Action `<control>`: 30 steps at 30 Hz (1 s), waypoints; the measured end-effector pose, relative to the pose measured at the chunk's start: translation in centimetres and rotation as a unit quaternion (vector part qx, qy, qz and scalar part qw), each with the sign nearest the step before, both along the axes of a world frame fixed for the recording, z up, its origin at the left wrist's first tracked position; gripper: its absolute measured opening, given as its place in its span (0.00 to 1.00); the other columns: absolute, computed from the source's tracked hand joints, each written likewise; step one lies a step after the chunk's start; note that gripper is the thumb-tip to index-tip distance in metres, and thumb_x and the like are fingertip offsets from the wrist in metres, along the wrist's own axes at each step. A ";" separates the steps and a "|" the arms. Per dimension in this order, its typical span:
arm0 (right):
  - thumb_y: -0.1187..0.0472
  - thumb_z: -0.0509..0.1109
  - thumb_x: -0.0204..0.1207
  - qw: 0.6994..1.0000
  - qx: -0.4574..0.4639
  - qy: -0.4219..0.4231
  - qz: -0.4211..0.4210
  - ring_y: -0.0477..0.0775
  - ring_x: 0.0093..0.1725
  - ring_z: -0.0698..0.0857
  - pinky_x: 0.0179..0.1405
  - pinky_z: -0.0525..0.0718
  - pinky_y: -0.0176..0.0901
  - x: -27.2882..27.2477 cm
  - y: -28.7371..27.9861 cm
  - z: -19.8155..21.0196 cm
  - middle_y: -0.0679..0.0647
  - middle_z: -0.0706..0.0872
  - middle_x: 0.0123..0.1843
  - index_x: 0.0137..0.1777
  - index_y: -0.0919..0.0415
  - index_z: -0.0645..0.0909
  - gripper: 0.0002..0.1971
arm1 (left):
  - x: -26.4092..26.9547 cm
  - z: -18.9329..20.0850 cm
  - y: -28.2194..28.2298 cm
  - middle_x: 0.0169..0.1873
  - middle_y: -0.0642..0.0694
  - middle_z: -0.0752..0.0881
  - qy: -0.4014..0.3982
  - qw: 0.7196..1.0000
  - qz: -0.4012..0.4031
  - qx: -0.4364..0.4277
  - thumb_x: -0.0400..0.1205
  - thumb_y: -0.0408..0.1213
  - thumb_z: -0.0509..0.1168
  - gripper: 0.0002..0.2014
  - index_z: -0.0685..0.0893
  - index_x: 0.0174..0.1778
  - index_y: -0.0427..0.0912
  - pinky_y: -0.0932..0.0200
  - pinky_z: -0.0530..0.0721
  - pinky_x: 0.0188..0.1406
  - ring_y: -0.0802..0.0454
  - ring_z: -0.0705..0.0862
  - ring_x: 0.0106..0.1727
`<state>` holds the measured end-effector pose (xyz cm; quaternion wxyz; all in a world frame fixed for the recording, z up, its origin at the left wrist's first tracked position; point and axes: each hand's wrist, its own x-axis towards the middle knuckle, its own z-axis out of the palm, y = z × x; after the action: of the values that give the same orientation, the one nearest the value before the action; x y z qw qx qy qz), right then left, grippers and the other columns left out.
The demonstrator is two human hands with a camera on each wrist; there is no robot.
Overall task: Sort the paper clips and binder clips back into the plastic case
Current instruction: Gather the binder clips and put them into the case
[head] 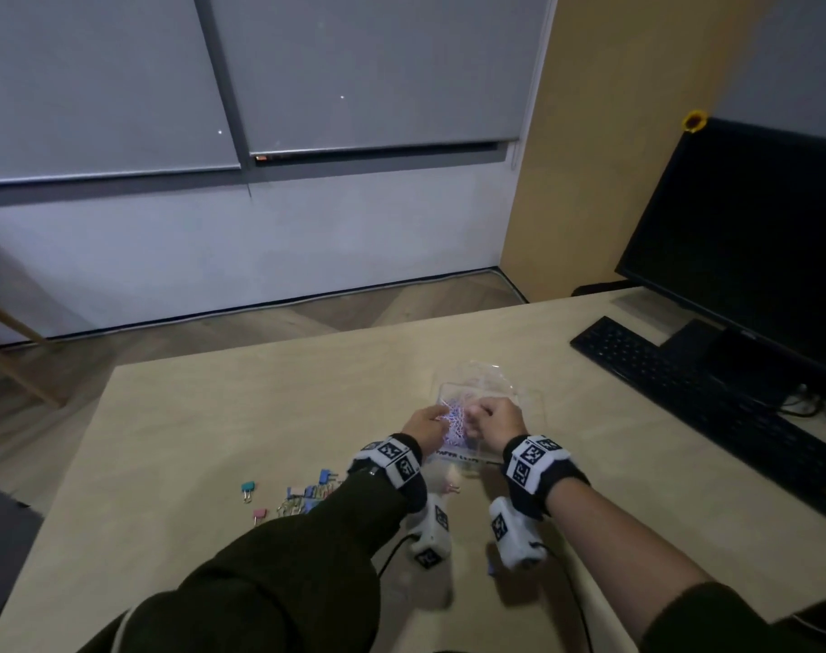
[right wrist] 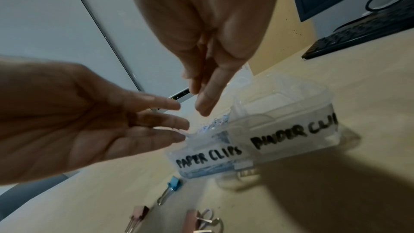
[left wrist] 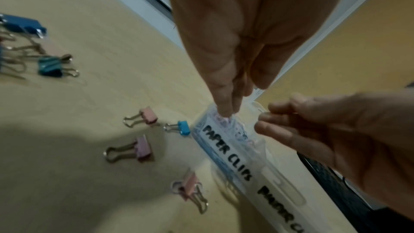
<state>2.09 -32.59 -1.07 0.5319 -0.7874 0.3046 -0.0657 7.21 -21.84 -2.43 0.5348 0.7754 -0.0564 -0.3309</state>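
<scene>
My left hand & right hand both hover over the plastic case on the table, above the compartment marked "PAPER CLIPS", w/ a heap of paper clips in it. Left: fingers straight, tips down on the clips, gripping nothing. Right: fingers loosely spread, nothing held. Compartment marked "BINDER CLIPS" looks empty. Binder clips lie loose on the table left of the case, nearer me; a blue one just beside the case.
</scene>
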 end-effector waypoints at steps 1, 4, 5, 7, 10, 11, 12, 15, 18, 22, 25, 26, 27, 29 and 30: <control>0.73 0.57 0.79 0.999 0.033 -0.007 0.000 0.50 0.27 0.75 0.19 0.75 0.26 -0.1 0.0 -0.1 0.60 0.80 0.33 0.46 0.74 0.82 0.11 | 0.0 0.1 0.3 0.43 0.35 0.84 0.012 1.000 -0.010 -0.006 0.84 0.30 0.56 0.20 0.71 0.73 0.38 0.58 0.75 0.31 0.53 0.73 0.30; 0.75 0.54 0.80 0.999 0.040 -0.015 0.011 0.52 0.35 0.78 0.27 0.79 0.26 -0.7 0.0 -0.2 0.56 0.80 0.36 0.50 0.70 0.81 0.13 | 0.5 0.3 1.8 0.53 0.29 0.80 0.026 0.998 -0.043 -0.042 0.83 0.24 0.54 0.25 0.64 0.76 0.43 0.63 0.72 0.34 0.53 0.78 0.38; 0.75 0.54 0.80 1.000 0.015 -0.014 0.015 0.54 0.40 0.80 0.34 0.82 0.30 -0.9 0.1 -0.3 0.57 0.81 0.40 0.52 0.70 0.82 0.14 | 0.5 0.5 2.2 0.61 0.29 0.78 0.033 0.997 -0.046 -0.060 0.81 0.20 0.53 0.28 0.62 0.77 0.43 0.65 0.74 0.36 0.49 0.82 0.48; 0.74 0.56 0.79 0.999 -0.047 -0.009 0.023 0.58 0.50 0.83 0.51 0.85 0.45 -1.6 0.5 -0.3 0.59 0.83 0.47 0.53 0.68 0.82 0.14 | 0.7 1.0 3.2 0.69 0.33 0.74 0.018 0.996 -0.049 -0.067 0.79 0.17 0.55 0.29 0.63 0.76 0.42 0.65 0.77 0.36 0.42 0.81 0.61; 0.72 0.61 0.78 0.996 -0.062 -0.016 0.069 0.56 0.54 0.83 0.60 0.82 0.48 -4.0 2.2 -0.3 0.57 0.85 0.54 0.52 0.61 0.83 0.11 | -0.1 2.0 5.1 0.57 0.38 0.80 -0.102 0.991 -0.090 0.014 0.77 0.20 0.61 0.22 0.73 0.68 0.37 0.55 0.82 0.47 0.48 0.79 0.50; 0.71 0.62 0.77 0.993 -0.053 -0.014 0.100 0.54 0.54 0.83 0.59 0.83 0.45 -5.2 3.0 -0.4 0.56 0.85 0.54 0.51 0.58 0.82 0.11 | -0.6 2.2 6.0 0.54 0.40 0.81 -0.147 0.979 -0.128 0.065 0.77 0.23 0.64 0.20 0.76 0.65 0.37 0.55 0.82 0.51 0.50 0.79 0.48; 0.70 0.64 0.77 0.988 -0.059 -0.004 0.141 0.53 0.54 0.83 0.57 0.83 0.43 -6.6 3.9 -0.5 0.55 0.85 0.55 0.51 0.55 0.82 0.10 | -1.3 2.0 7.1 0.52 0.41 0.82 -0.180 0.961 -0.174 0.121 0.76 0.26 0.66 0.18 0.78 0.63 0.37 0.57 0.81 0.53 0.51 0.79 0.47; 0.61 0.68 0.75 0.934 -0.163 0.079 0.306 0.50 0.64 0.75 0.66 0.76 0.43 -10.2 6.6 -1.8 0.52 0.78 0.63 0.64 0.55 0.76 0.17 | -4.0 1.0 10.0 0.60 0.42 0.83 -0.196 0.901 -0.289 0.257 0.79 0.37 0.66 0.16 0.79 0.64 0.39 0.62 0.79 0.54 0.49 0.82 0.54; 0.49 0.72 0.69 0.882 -0.212 0.147 0.393 0.51 0.67 0.68 0.67 0.72 0.47 -11.4 9.2 -3.3 0.49 0.69 0.68 0.73 0.49 0.66 0.33 | -6.1 -0.3 11.8 0.61 0.44 0.80 -0.173 0.892 -0.290 0.301 0.77 0.37 0.68 0.16 0.79 0.61 0.42 0.60 0.80 0.60 0.48 0.81 0.58; 0.51 0.75 0.66 0.906 -0.223 0.140 0.331 0.51 0.62 0.70 0.62 0.75 0.45 -11.0 11.2 -3.9 0.48 0.71 0.63 0.65 0.50 0.70 0.28 | -9.0 -0.9 12.4 0.60 0.47 0.74 -0.170 0.888 -0.298 0.306 0.71 0.42 0.74 0.24 0.76 0.62 0.45 0.60 0.78 0.61 0.51 0.76 0.57; 0.56 0.75 0.67 0.920 -0.206 0.123 0.310 0.50 0.57 0.73 0.56 0.76 0.41 -11.1 11.8 -4.2 0.49 0.73 0.56 0.57 0.54 0.74 0.20 | -10.0 -1.3 12.2 0.61 0.47 0.74 -0.200 0.881 -0.301 0.307 0.72 0.41 0.73 0.23 0.77 0.62 0.44 0.58 0.77 0.63 0.49 0.76 0.60; 0.58 0.74 0.68 0.926 -0.198 0.116 0.299 0.49 0.54 0.74 0.53 0.76 0.39 -11.1 11.9 -4.4 0.48 0.74 0.53 0.53 0.55 0.74 0.16 | -10.1 -1.6 12.1 0.61 0.46 0.74 -0.205 0.875 -0.306 0.313 0.73 0.39 0.73 0.22 0.77 0.62 0.44 0.57 0.77 0.63 0.48 0.76 0.61; 0.60 0.73 0.70 0.932 -0.195 0.111 0.286 0.50 0.51 0.75 0.51 0.77 0.40 -11.2 11.8 -4.5 0.49 0.75 0.51 0.49 0.55 0.75 0.11 | -10.3 -1.8 12.0 0.61 0.45 0.75 -0.212 0.868 -0.313 0.321 0.74 0.38 0.72 0.21 0.78 0.62 0.42 0.56 0.77 0.64 0.47 0.77 0.61; 0.62 0.70 0.72 0.936 -0.196 0.107 0.274 0.53 0.49 0.77 0.50 0.77 0.43 -11.2 11.7 -4.6 0.52 0.77 0.49 0.42 0.55 0.73 0.06 | -10.7 -2.2 11.8 0.61 0.42 0.76 -0.225 0.862 -0.311 0.331 0.78 0.35 0.67 0.16 0.79 0.61 0.40 0.54 0.78 0.65 0.44 0.79 0.60; 0.63 0.68 0.73 0.934 -0.198 0.108 0.276 0.55 0.49 0.78 0.50 0.77 0.44 -11.3 11.7 -4.6 0.54 0.78 0.49 0.40 0.56 0.73 0.05 | -10.9 -2.4 11.8 0.60 0.41 0.78 -0.232 0.860 -0.308 0.334 0.80 0.34 0.64 0.13 0.79 0.61 0.39 0.54 0.78 0.64 0.43 0.79 0.60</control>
<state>-9.19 -20.90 -5.66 0.3260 -0.9322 0.1122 0.1101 -3.71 -10.04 -4.83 0.0860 0.9050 -0.3009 -0.2882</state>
